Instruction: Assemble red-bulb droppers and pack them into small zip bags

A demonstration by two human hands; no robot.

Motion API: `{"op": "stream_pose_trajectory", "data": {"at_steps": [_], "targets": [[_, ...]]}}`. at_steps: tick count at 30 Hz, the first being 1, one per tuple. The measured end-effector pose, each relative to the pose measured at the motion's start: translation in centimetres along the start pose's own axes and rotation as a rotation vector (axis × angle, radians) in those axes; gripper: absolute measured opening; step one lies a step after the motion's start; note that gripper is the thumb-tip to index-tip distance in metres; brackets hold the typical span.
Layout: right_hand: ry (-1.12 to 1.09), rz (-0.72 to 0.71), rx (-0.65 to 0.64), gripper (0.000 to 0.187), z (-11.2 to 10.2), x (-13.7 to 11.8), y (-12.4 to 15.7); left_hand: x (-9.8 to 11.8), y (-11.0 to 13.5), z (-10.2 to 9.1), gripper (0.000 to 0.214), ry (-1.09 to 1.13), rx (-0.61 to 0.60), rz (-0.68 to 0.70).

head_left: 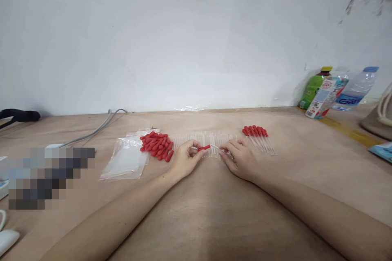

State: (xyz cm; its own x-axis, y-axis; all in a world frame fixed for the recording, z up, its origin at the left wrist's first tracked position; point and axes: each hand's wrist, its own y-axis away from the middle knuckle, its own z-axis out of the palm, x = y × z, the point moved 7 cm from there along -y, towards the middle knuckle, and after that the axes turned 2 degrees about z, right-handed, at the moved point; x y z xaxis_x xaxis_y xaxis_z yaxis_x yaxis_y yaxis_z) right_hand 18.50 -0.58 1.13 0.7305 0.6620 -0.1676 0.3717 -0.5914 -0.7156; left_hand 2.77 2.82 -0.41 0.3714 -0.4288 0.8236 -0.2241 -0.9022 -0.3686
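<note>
Between thumb and fingers my left hand pinches a red rubber dropper bulb, its end pointing right. My right hand grips a thin clear dropper tube, whose tip comes close to the bulb; whether they touch I cannot tell. Behind both hands a row of clear tubes lies side by side on the wooden table. Left of my left hand is a pile of loose red bulbs, partly on clear plastic bags. Several droppers with red bulbs fitted lie in a row beyond my right hand.
Plastic bottles stand against the wall at the back right, near a strip of yellow tape. A blue packet lies at the right edge. On the left are a grey cable, a blurred-out object and a white object.
</note>
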Motion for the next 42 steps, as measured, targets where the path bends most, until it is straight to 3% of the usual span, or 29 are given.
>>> {"op": "stream_pose_trajectory", "data": {"at_steps": [5, 12, 20, 29, 42], "targets": [[-0.012, -0.043, 0.025, 0.012, -0.1, -0.5, 0.0, 0.5, -0.1, 0.0, 0.024, -0.012, -0.008, 0.012], [-0.083, -0.105, 0.001, 0.010, 0.1, -0.7, 0.1, 2.1, -0.1, 0.0, 0.017, -0.160, -0.058, 0.273], [-0.176, -0.118, -0.047, 0.012, 0.1, -0.3, 0.0, 2.8, 0.3, 0.5, 0.014, -0.144, -0.158, 0.366], [-0.202, -0.155, -0.099, 0.015, 0.1, -0.1, -0.3, 3.2, 0.8, 1.0, 0.017, -0.168, -0.235, 0.386], [-0.027, -0.221, -0.001, 0.022, -0.8, -1.3, -0.2, 2.7, 1.0, 1.1, 0.019, -0.307, -0.240, 0.349]]}}
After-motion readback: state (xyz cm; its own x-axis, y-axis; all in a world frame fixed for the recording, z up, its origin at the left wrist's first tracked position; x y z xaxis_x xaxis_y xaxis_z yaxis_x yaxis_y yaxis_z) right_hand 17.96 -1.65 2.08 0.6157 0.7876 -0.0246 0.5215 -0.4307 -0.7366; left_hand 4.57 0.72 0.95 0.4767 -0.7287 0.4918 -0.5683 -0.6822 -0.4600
